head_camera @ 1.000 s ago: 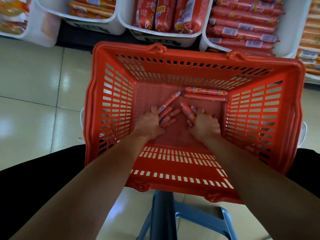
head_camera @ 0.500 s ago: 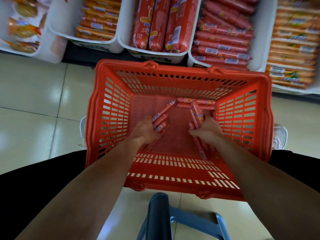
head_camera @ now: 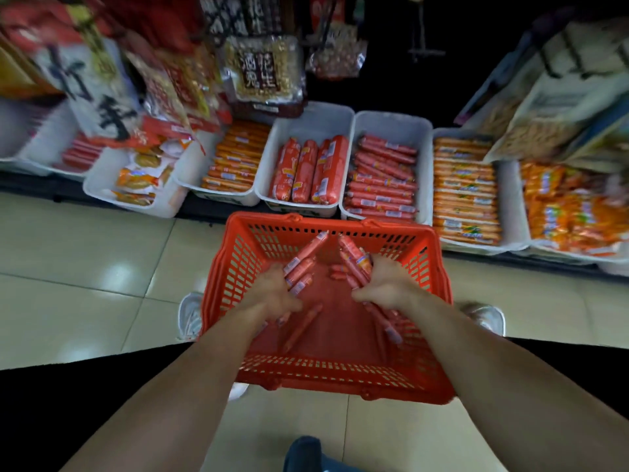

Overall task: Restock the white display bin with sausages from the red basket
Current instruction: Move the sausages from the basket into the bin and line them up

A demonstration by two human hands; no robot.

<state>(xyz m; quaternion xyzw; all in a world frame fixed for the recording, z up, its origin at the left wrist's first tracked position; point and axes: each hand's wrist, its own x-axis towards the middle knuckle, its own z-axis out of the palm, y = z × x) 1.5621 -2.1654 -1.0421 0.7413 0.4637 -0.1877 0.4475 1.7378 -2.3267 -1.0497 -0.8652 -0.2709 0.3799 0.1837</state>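
While both fists are closed around bundles of thin sausages, the step in hand looks like the lift-out from the red basket [head_camera: 439, 301] at the centre of the frame. The left hand [head_camera: 275, 292] clamps a fan of several sausages [head_camera: 301, 265] whose ends stick out up and to the right; the right hand [head_camera: 386, 284] squeezes a second bundle [head_camera: 354, 258] that points up and to the left and trails down past the wrist. Each sausage is a slim, smooth cylinder in glossy red film with a small pale label, so a loose fistful could slide apart. A few more sausages [head_camera: 303, 323] lie on the basket floor between and below the hands. The basket is hard plastic with slotted walls and a solid floor. Just beyond its far rim, in the upper middle of the frame, stands a row of smooth white bins; the white bin [head_camera: 423, 172] to the upper right of the basket holds matching thin red sausages stacked crosswise, and I judge it the target, though that is a guess. The next move calls for raising both bundles over the rim, keeping the grip firm, and laying them flat along the rows.
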